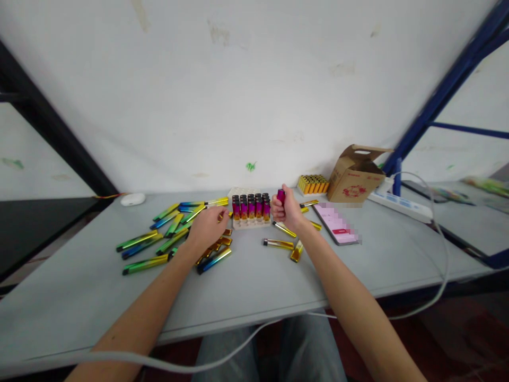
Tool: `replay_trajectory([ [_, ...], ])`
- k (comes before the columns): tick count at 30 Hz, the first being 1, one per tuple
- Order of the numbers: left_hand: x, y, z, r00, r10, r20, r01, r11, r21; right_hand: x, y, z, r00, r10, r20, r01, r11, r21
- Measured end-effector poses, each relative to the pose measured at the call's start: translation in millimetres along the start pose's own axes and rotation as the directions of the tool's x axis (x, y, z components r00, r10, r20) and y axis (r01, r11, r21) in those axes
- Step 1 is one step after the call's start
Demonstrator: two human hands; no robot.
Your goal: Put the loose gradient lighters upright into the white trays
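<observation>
My right hand (289, 209) is closed around a shiny purple tube (281, 196) and holds it upright, its top showing above the fingers. Just left of it, a white tray with holes (251, 223) carries rows of upright purple-to-orange tubes with dark tops (250, 206). My left hand (209, 227) is at the tray's left side, fingers curled together. A bit of gold shows at its fingertips, but I cannot make out whether it is held. Under and around that hand lie loose shiny green, blue and gold tubes (173, 225).
Several gold tubes (278, 243) lie below my right hand. At the back right stand a tray of yellow-orange cylinders (313, 184), an open cardboard box (355, 178) and a power strip (401, 206). A phone (336, 224) lies nearer. A white case (133, 199) sits back left. A white cable crosses the front edge.
</observation>
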State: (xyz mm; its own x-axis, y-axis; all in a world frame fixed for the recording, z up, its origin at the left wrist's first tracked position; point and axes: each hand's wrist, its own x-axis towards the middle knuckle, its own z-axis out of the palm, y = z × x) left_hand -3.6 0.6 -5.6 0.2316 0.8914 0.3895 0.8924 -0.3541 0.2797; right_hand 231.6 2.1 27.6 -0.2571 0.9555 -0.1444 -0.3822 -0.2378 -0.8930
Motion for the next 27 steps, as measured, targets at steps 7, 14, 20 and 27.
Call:
replay_trajectory([
  [7,0,0,0.2,1.0,-0.009,0.0,0.009,1.0,0.007,1,7,0,1.0,-0.007,0.029,0.008,1.0,-0.026],
  [14,0,2,-1.0,1.0,0.006,0.008,-0.006,0.999,0.032,2,9,3,0.999,-0.006,-0.037,0.004,0.998,-0.07],
  [20,-1,2,-1.2,1.0,0.006,0.005,-0.006,0.999,0.04,2,10,9,1.0,-0.024,-0.012,0.023,0.996,-0.081],
  [27,0,1,-0.4,1.0,0.011,-0.006,-0.011,1.0,0.011,4,15,9,0.999,-0.049,-0.006,0.047,0.987,-0.15],
])
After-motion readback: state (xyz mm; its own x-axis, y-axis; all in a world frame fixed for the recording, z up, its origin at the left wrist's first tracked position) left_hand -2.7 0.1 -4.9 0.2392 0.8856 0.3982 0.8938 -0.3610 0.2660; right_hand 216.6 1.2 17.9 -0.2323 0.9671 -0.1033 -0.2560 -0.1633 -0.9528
